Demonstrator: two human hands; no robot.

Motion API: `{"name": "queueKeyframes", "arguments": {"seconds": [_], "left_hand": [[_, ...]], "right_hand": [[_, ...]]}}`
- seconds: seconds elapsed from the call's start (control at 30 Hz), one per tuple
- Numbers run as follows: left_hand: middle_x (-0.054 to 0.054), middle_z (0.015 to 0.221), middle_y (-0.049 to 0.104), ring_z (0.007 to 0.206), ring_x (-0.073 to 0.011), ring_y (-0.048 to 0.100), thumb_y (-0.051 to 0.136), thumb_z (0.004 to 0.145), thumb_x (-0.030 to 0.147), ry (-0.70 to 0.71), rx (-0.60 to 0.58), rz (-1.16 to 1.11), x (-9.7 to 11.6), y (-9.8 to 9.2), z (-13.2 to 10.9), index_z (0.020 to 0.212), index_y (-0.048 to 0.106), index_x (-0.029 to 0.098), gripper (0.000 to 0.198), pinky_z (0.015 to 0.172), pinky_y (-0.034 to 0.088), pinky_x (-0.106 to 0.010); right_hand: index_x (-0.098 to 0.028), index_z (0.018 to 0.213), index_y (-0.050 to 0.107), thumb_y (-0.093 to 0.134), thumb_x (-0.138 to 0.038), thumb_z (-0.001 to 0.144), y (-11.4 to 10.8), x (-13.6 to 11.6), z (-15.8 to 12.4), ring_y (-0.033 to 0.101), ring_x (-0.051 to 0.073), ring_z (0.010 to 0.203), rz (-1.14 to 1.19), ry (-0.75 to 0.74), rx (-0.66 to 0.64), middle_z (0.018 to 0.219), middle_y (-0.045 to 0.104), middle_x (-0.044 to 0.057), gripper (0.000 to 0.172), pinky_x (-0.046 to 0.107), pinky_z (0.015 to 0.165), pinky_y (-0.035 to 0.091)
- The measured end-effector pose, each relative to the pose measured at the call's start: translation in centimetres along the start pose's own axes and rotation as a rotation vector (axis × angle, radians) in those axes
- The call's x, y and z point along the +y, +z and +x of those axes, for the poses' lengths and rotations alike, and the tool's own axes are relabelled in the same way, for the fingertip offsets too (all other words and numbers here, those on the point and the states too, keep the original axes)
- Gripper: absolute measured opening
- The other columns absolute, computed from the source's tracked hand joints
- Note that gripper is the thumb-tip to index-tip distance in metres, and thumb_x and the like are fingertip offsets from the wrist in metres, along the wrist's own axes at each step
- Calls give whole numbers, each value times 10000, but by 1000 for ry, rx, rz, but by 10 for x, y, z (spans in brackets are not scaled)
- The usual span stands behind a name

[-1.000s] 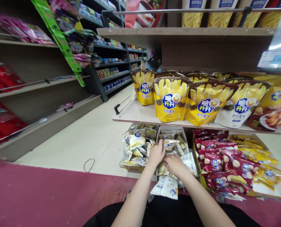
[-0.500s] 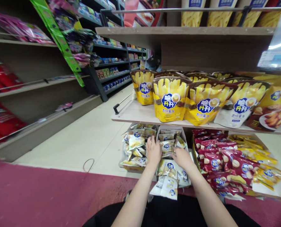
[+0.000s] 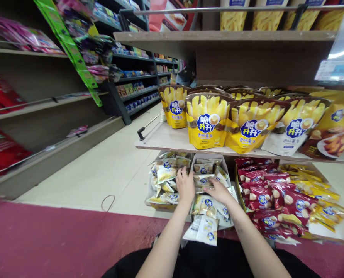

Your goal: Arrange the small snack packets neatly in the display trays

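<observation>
Both my hands reach into the middle cardboard box (image 3: 227, 170) of small snack packets under the lowest shelf. My left hand (image 3: 185, 187) lies over the seam between this box and the left box (image 3: 150, 193), its fingers stretched out and slightly apart. My right hand (image 3: 221, 192) comes in from the other side, fingers extended onto a pale snack packet (image 3: 203, 180). That packet lies between the two hands, and the right fingertips touch it. Nearer me, a yellow-white packet (image 3: 204, 204) and a white packet (image 3: 203, 228) hang over the box's front.
Red packets (image 3: 260, 199) and yellow packets (image 3: 328, 210) fill boxes on the right. Above them, the shelf edge (image 3: 172, 147) carries upright yellow pouches (image 3: 208, 125). A thin loop of cord (image 3: 108, 202) lies on the floor at left, beside the red mat (image 3: 58, 235).
My right hand has shifted slightly left and inward over the packet. My left hand has moved a little left. The boxes stay in place.
</observation>
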State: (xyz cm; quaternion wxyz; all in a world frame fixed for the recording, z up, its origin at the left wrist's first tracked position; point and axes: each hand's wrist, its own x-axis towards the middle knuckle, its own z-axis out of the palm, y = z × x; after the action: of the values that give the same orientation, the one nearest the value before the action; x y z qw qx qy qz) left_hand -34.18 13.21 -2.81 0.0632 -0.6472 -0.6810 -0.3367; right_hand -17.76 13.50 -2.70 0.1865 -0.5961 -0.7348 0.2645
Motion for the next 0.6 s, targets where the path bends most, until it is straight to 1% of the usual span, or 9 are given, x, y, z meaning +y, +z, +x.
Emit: {"name": "queueKeyframes", "arguments": {"seconds": [0.07, 0.17, 0.23, 0.3, 0.4, 0.47, 0.5, 0.57, 0.6], "left_hand": [[-170, 1175, 577, 1115, -323, 494, 427, 901, 163, 8, -30, -17, 2, -5, 2, 1019, 664, 167, 264, 914, 428, -473], [-137, 1001, 635, 975, -282, 557, 425, 901, 169, 156, -172, -73, 5, -9, 3, 1017, 631, 155, 237, 871, 436, -435], [-117, 1012, 660, 1021, -265, 560, 439, 867, 109, 263, -247, -102, 7, -8, 3, 1031, 625, 164, 253, 899, 427, -410], [-118, 1134, 657, 1158, -261, 514, 445, 824, 46, 315, -279, -118, 8, -7, 2, 1090, 614, 166, 337, 973, 388, -418], [-120, 1249, 629, 1276, -273, 437, 445, 786, 4, 341, -315, -157, 2, -11, 3, 1124, 620, 175, 417, 1041, 312, -472], [-107, 1197, 661, 1242, -276, 470, 453, 816, 36, 339, -332, -203, -5, -18, 5, 1061, 660, 200, 360, 1042, 296, -487], [-97, 1137, 686, 1206, -275, 497, 474, 840, 81, 341, -346, -228, -8, -23, 6, 1008, 682, 213, 298, 1040, 296, -487], [-80, 1035, 712, 1150, -282, 530, 578, 842, 215, 363, -402, -275, -14, -29, 7, 905, 712, 231, 149, 1041, 300, -484], [-73, 1009, 715, 1143, -287, 534, 644, 804, 261, 379, -434, -297, -15, -30, 7, 863, 719, 236, 99, 1047, 301, -481]], "right_hand": [[-155, 1353, 525, 612, -423, 836, 2, -1, 0, 512, 297, 1276, -18, 10, -14, 1405, 525, 154, 589, 403, 1042, 392], [-193, 1454, 403, 553, -452, 874, 6, -3, -1, 471, 292, 1319, -50, 21, -39, 1480, 442, 130, 653, 419, 1056, 381], [-213, 1474, 372, 528, -460, 889, 8, -5, -2, 453, 282, 1335, -76, 28, -54, 1506, 406, 114, 654, 416, 1068, 370], [-205, 1455, 408, 546, -454, 881, 7, -6, -3, 478, 284, 1314, -83, 18, -42, 1495, 421, 119, 641, 412, 1060, 382], [-165, 1339, 553, 581, -411, 863, 1, -9, -4, 576, 289, 1208, -57, -18, 20, 1355, 578, 140, 536, 394, 994, 444], [-158, 1227, 638, 562, -359, 876, -7, -12, -5, 628, 280, 1122, -35, -36, 71, 1209, 674, 131, 411, 380, 952, 473], [-165, 1189, 658, 532, -335, 893, -12, -14, -5, 639, 269, 1101, -27, -41, 95, 1171, 692, 120, 363, 371, 947, 476], [-189, 1154, 669, 467, -304, 924, -23, -19, -6, 636, 239, 1100, 17, -83, 191, 1173, 690, 97, 327, 351, 960, 471], [-199, 1142, 670, 445, -301, 933, -29, -22, -7, 630, 228, 1106, 52, -120, 272, 1186, 681, 91, 324, 347, 969, 467]]}}
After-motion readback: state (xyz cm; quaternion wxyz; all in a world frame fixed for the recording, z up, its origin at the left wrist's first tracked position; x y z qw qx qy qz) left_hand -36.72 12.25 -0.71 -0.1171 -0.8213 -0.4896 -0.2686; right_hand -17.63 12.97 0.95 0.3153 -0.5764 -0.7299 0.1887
